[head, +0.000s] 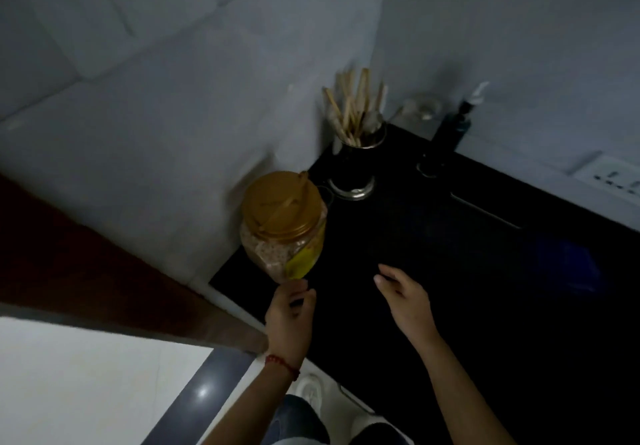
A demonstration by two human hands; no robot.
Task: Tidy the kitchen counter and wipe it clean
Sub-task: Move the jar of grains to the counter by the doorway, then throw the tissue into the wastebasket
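Black counter (433,236): plastic jar (282,233) with gold lid stands at its left edge against the wall. Left hand (289,313) just below the jar, fingers loosely curled, empty. Right hand (405,299) over mid-counter, fingers spread, empty. Chopstick holder (358,153) stands behind the jar.

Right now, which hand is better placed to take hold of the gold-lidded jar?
Left. The left hand has its fingertips at the jar base; the right hand hovers open, off to the side.

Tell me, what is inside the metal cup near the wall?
Wooden chopsticks stand in the metal cup. Their lower ends and the cup's bottom are hidden by its wall.
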